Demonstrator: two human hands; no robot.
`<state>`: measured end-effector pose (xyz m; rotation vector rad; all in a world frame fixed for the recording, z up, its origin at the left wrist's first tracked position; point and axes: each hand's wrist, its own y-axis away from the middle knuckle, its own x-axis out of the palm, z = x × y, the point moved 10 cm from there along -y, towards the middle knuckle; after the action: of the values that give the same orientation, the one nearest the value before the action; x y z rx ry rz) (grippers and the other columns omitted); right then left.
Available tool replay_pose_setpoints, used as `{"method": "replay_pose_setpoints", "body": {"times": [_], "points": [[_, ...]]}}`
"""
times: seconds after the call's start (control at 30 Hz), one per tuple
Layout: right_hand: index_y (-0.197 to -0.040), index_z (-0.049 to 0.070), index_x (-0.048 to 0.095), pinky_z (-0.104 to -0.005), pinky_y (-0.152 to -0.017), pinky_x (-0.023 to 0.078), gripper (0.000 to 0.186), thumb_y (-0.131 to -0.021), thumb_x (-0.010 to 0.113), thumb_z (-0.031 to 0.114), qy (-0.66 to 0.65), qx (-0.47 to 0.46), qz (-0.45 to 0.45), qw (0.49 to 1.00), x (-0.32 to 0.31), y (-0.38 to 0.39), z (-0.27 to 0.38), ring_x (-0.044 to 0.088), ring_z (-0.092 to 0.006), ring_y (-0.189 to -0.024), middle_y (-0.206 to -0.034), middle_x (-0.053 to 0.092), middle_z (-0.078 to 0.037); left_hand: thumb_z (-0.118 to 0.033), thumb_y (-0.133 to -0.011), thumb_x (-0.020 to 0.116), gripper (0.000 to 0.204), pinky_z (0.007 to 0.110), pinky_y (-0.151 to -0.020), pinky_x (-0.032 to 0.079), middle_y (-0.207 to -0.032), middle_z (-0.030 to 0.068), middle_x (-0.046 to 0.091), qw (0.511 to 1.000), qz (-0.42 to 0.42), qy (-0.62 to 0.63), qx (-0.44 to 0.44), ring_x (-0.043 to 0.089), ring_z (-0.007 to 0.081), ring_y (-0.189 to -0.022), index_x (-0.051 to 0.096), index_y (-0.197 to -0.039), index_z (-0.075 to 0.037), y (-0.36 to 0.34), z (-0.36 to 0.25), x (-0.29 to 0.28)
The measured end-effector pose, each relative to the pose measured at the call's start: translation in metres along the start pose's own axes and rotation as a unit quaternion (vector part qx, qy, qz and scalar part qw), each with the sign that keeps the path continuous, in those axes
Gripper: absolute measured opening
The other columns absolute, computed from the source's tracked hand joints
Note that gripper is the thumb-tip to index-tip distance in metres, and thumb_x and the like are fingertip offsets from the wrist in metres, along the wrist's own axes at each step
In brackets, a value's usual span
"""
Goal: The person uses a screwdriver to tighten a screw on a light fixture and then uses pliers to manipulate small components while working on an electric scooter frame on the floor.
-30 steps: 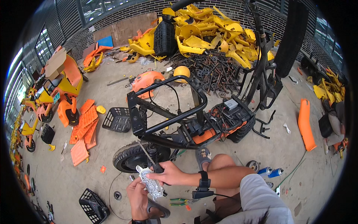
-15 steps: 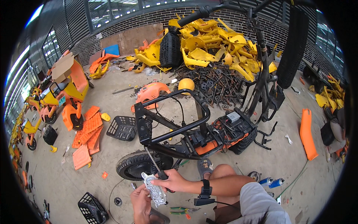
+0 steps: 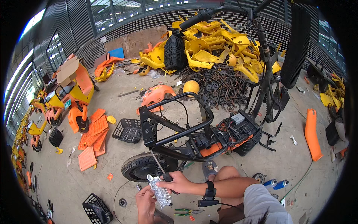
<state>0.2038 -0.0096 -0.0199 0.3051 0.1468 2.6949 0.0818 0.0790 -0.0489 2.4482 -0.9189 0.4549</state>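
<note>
Low in the middle, my left hand [image 3: 145,201] grips the lower end and left side of a silver, oval lamp unit [image 3: 161,195] with a ribbed, shiny face and small tabs. My right hand [image 3: 179,183] is closed round the dark handle of a screwdriver [image 3: 158,162]; its long shaft points up and left toward the scooter frame. The right thumb reaches over the upper part of the lamp unit. Just beyond both hands stands the stripped black scooter frame [image 3: 175,139], with its rear wheel [image 3: 140,167] close by.
Green-handled pliers [image 3: 188,212] lie by my feet. Two blue spray cans [image 3: 280,184] are to the right. Black baskets [image 3: 127,130], orange panels [image 3: 93,130] and a small sprocket [image 3: 122,202] lie leftward. Yellow body parts [image 3: 220,44] and dark metal parts [image 3: 220,86] are heaped behind.
The whole view has shifted a little, so the scene sits slightly farther right. Both hands keep their hold on the lamp unit and the screwdriver.
</note>
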Motion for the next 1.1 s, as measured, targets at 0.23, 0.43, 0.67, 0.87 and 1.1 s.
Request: {"method": "replay_pose_setpoints", "body": {"times": [0.23, 0.43, 0.67, 0.87, 1.1], "points": [[-0.094, 0.002, 0.065, -0.0219, -0.036, 0.031, 0.032, -0.088, 0.073, 0.033, 0.016, 0.001, -0.010, 1.000, -0.003, 0.006, 0.006, 0.050, -0.0034, -0.044, -0.059, 0.060, 0.000, 0.007, -0.079, 0.052, 0.032, 0.036, -0.068, 0.057, -0.091, 0.0136, 0.070, 1.000, 0.014, -0.013, -0.019, 0.067, 0.0213, -0.076, 0.066, -0.108, 0.009, 0.005, 0.003, 0.005], [-0.094, 0.006, 0.064, -0.0218, -0.036, 0.029, 0.030, -0.088, 0.073, 0.034, 0.012, 0.018, -0.021, 1.000, -0.009, 0.006, 0.004, 0.045, -0.0036, -0.039, -0.055, 0.058, -0.001, 0.005, -0.082, 0.055, 0.032, 0.035, -0.072, 0.056, -0.095, 0.0120, 0.070, 0.999, 0.032, -0.030, -0.019, 0.068, 0.0197, -0.081, 0.066, -0.112, 0.007, 0.003, 0.004, 0.009], [-0.083, 0.007, 0.066, -0.0227, -0.038, 0.036, 0.025, -0.087, 0.075, 0.031, 0.043, 0.030, -0.035, 0.998, 0.008, -0.003, -0.006, 0.049, -0.0059, -0.042, -0.059, 0.060, 0.000, -0.006, -0.090, 0.060, 0.023, 0.029, -0.070, 0.056, -0.097, 0.0107, 0.071, 0.991, -0.054, -0.123, 0.024, 0.068, 0.0171, -0.081, 0.067, -0.111, 0.003, 0.016, -0.036, -0.016], [-0.095, 0.007, 0.053, -0.0253, -0.035, 0.038, 0.018, -0.088, 0.068, 0.015, -0.075, 0.027, -0.170, 0.982, -0.024, 0.009, -0.003, 0.051, -0.0123, -0.041, -0.060, 0.056, -0.003, -0.017, -0.095, 0.060, 0.025, 0.025, -0.070, 0.057, -0.099, 0.0080, 0.072, 0.987, 0.019, -0.093, 0.127, 0.070, 0.0146, -0.083, 0.069, -0.107, 0.003, -0.004, -0.044, -0.014], [-0.081, 0.006, 0.053, -0.0250, -0.038, 0.039, 0.020, -0.091, 0.065, 0.018, -0.047, -0.025, -0.087, 0.995, -0.003, -0.008, -0.017, 0.048, -0.0113, -0.040, -0.056, 0.054, -0.003, -0.018, -0.098, 0.058, 0.030, 0.026, -0.069, 0.059, -0.104, 0.0106, 0.071, 0.990, -0.010, -0.064, 0.121, 0.068, 0.0113, -0.080, 0.063, -0.119, 0.003, 0.001, -0.025, -0.035]]}}
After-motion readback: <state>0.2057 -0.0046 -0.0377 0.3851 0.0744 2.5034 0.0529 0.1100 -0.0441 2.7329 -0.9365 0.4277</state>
